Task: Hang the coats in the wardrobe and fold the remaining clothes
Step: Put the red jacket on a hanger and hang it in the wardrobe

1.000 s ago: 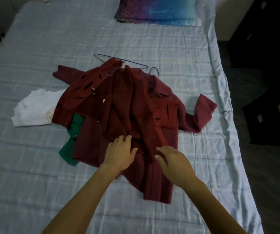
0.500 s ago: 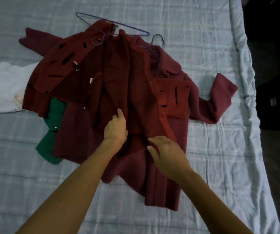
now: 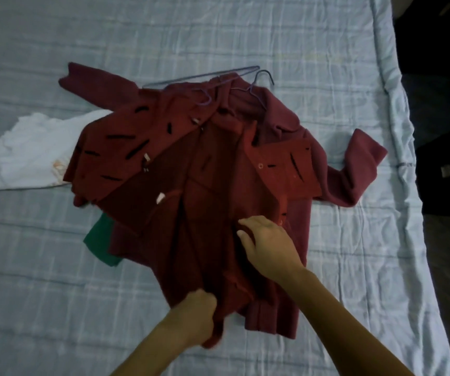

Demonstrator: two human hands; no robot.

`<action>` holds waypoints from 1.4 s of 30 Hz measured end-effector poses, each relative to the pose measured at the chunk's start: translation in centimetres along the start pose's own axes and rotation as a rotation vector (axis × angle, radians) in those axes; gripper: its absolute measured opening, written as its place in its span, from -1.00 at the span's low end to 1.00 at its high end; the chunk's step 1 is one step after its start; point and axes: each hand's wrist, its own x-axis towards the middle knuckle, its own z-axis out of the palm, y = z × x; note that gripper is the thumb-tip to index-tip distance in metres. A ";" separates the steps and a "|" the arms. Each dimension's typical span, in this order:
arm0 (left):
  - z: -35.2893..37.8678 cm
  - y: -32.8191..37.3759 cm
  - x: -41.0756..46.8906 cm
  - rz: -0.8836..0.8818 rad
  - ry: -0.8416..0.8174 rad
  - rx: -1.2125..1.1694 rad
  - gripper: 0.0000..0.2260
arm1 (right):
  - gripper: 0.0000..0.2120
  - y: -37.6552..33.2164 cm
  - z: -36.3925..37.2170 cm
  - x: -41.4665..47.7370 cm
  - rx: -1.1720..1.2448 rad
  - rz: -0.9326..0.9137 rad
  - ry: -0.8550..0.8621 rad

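Left hand (image 3: 195,317) gripping coat (image 3: 218,185) hem, right hand (image 3: 268,242) further up it

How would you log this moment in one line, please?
left hand: grips red coat hem | right hand: rests on coat front | wire hangers: at collar | white garment, green garment: partly under coat

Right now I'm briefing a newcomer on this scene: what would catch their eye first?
The maroon coats heaped mid-bed, dark against the pale checked sheet. The left hand grips their near hem while the right hand rests on the front. Purple wire hangers poke out at the collars, far side.
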 end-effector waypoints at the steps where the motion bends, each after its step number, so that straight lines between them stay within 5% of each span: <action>1: 0.7 0.4 -0.7 0.024 -0.036 0.004 -0.78 | -0.68 -0.3 0.1 0.2 -0.003 -0.004 -0.005; 4: -0.3 1.1 -0.7 0.057 0.031 0.098 -0.74 | -0.67 -1.1 0.3 1.1 -0.011 -0.025 -0.008; 9: -10.9 -0.1 2.7 -0.001 0.629 0.151 -0.82 | -0.68 -0.8 0.1 2.8 -0.036 -0.029 0.027; 13: -19.0 -1.3 5.7 0.018 0.839 0.071 -0.80 | -0.67 -0.2 0.3 4.1 -0.049 -0.036 0.023; 22: -24.2 -1.2 14.7 -0.097 0.841 0.120 -0.54 | -0.69 1.7 0.0 9.6 -0.103 -0.069 0.067; 28: -25.8 -4.2 21.0 -0.284 0.747 0.131 -0.17 | -0.68 2.6 -0.1 15.4 -0.142 -0.126 0.127; 35: -23.3 -5.1 26.9 -0.210 0.684 0.054 -0.27 | -0.63 1.4 1.2 25.2 -0.215 -0.165 0.256; 42: -23.2 -6.4 29.8 -0.146 0.645 -0.030 -0.16 | -0.46 0.1 2.7 34.0 -0.327 -0.168 0.276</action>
